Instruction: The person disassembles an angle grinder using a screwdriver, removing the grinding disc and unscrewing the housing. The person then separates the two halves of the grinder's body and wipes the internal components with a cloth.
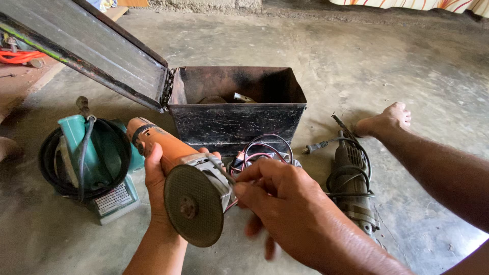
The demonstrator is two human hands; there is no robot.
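Nearest us, our right hand [285,196] pinches at the head of an orange angle grinder [175,158], fingers curled tight against the gear housing beside the grinding disc [193,205]; what it pinches is too small to tell. Our left hand [155,188] is wrapped closed around the grinder body from below, holding it up off the concrete floor [387,66], disc facing us.

Behind the grinder: loose red and black wires [265,147], then an open dark metal toolbox [234,117], lid [86,46] swung up to the far left. Left: a teal power tool [97,163] with its cable coiled round it. Right: a grey power tool [354,188], plug lying loose. Far right, a bare foot [384,121].

Risks, our judgement: fingertips sit against the disc edge, so a slip could cut. The raised lid could fall. The wires could snag the disc.
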